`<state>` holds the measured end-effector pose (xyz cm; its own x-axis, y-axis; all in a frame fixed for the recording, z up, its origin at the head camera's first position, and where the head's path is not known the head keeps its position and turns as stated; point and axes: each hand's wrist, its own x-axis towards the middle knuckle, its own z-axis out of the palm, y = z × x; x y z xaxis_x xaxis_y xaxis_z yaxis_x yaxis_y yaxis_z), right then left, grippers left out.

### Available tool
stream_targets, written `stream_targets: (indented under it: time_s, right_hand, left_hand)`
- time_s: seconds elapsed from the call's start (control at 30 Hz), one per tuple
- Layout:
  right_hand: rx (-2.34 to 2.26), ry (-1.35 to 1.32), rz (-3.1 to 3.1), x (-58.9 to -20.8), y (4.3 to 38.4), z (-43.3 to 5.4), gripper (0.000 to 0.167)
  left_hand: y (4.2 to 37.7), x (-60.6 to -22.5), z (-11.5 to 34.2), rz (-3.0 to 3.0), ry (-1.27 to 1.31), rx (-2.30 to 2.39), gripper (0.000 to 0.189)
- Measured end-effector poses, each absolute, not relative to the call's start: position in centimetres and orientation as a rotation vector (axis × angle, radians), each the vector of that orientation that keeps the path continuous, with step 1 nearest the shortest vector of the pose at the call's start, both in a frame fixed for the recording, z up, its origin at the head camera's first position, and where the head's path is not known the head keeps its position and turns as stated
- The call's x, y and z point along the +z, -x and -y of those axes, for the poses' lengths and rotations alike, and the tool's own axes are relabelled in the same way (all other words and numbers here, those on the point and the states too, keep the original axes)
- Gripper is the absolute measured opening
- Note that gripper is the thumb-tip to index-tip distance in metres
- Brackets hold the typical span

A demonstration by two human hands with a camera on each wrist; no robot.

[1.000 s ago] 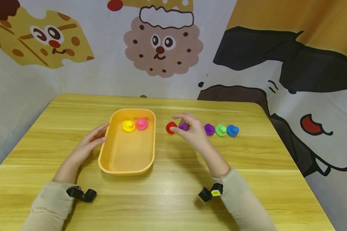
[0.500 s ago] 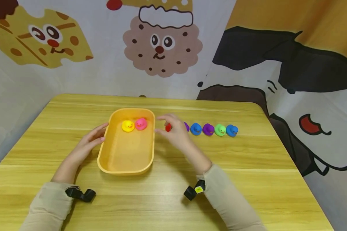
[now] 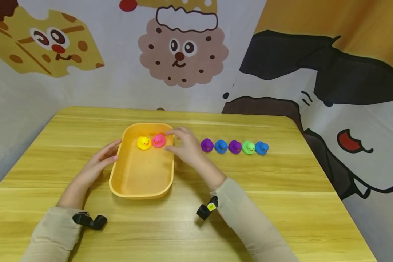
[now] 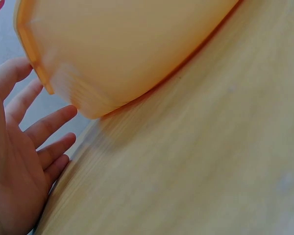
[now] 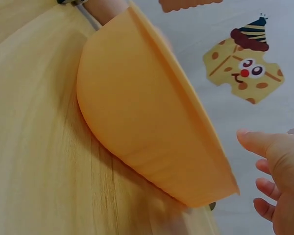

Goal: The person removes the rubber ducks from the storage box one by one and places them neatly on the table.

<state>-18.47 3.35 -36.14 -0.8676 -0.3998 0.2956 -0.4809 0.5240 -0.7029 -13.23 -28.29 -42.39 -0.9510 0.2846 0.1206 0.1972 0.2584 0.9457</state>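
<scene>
An orange plastic tub [image 3: 141, 178] sits on the table with a yellow rubber duck [image 3: 144, 143] and a pink rubber duck [image 3: 158, 140] inside. My left hand [image 3: 99, 160] rests its fingertips on the tub's left side; in the left wrist view these fingers are spread and relaxed. Over the tub's right rim, my right hand [image 3: 186, 145] reaches in, thumb and forefinger apart beside the pink duck. Nothing shows between its fingers in the right wrist view. A row of ducks stands right of that hand, with a purple duck [image 3: 207, 145] nearest. The red duck is not visible now.
Farther along the row come a blue duck [image 3: 221, 146], a second purple duck [image 3: 234, 146], a green duck [image 3: 248, 147] and another blue duck [image 3: 261, 147]. A printed cloth [image 3: 118, 91] hangs behind the wooden table [image 3: 170, 233].
My right hand has moved left from above the duck row to the tub's right rim, passing over the red duck, now out of sight. The left hand stays at the tub.
</scene>
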Motion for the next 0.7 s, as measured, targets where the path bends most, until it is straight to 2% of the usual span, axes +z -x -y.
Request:
stream_targets:
  time_s: [0.7]
  right_hand:
    - [0.790,-0.736,2.816,-36.8,20.9,-0.2,0.047]
  left_hand:
    - [13.4,-42.6,28.3,-2.440,-0.509,1.823,0.052]
